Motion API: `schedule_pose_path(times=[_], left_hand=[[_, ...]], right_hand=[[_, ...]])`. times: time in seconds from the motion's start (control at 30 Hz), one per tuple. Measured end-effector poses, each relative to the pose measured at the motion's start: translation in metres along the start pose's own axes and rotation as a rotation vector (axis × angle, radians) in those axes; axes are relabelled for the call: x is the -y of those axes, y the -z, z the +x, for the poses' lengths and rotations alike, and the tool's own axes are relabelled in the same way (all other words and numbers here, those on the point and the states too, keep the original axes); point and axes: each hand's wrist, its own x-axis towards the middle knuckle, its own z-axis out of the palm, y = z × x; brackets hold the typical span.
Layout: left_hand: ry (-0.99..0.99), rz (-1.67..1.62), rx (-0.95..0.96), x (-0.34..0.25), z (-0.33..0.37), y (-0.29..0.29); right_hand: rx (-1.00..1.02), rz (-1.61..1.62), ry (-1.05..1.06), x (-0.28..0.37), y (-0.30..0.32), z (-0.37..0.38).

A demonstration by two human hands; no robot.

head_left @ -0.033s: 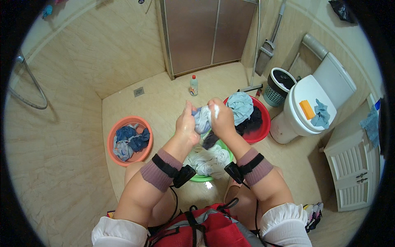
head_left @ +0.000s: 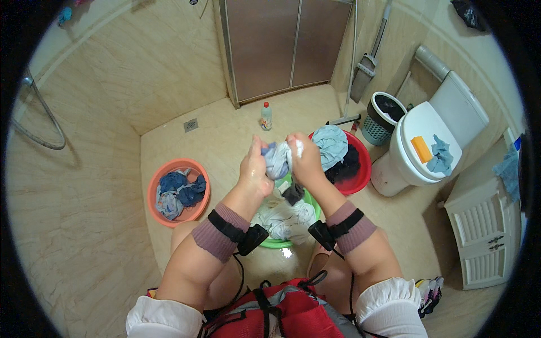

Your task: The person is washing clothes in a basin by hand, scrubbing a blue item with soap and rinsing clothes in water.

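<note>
A wet, twisted white and bluish cloth (head_left: 278,161) is stretched between my two hands, above the green basin (head_left: 276,244). My left hand (head_left: 253,170) grips its left end and my right hand (head_left: 306,161) its right end, where some white shows past the fingers. Below the cloth hangs a dark grey piece (head_left: 292,194); whether it belongs to the same cloth I cannot tell. Bunched white laundry (head_left: 290,217) fills the green basin. Just right of my right hand, a red basin (head_left: 367,169) holds a light blue cloth (head_left: 329,145) and black clothing (head_left: 345,167).
At left stands an orange basin (head_left: 151,194) with blue and grey clothes. A red-capped bottle (head_left: 266,117) is on the floor ahead. To the right are a bin (head_left: 376,129), a squeegee (head_left: 344,120) and a toilet (head_left: 389,163) bearing an orange block (head_left: 420,149) and blue cloth (head_left: 440,155).
The dark grey piece below the cloth has shifted slightly right and down. Both hands keep their grip in almost the same place, and the cloth looks a little more twisted.
</note>
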Motion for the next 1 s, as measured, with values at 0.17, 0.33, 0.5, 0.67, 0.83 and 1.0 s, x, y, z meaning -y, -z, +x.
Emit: schedule_pose_path(times=[0.17, 0.33, 0.5, 0.67, 0.83, 1.0], left_hand=[[-0.087, 0.040, 0.175, -0.012, 0.023, 0.017], [0.159, 0.079, 0.318, -0.005, 0.004, 0.004], [0.136, 0.000, 0.324, -0.018, -0.008, -0.003], [0.036, -0.206, 0.462, -0.018, 0.003, 0.006], [-0.033, -0.229, 0.350, -0.018, 0.000, 0.004], [-0.032, -0.187, 0.244, -0.024, -0.017, -0.011]], right_hand=[[0.060, 0.870, -0.482, 0.003, 0.008, 0.015], [0.327, 0.958, -0.382, 0.006, 0.009, 0.008], [0.294, 0.704, -0.322, 0.015, 0.010, 0.004], [0.287, 0.446, -0.068, 0.011, -0.005, -0.007], [0.296, -0.075, 0.016, 0.034, 0.011, -0.011], [0.092, -0.165, 0.186, 0.037, 0.014, -0.015]])
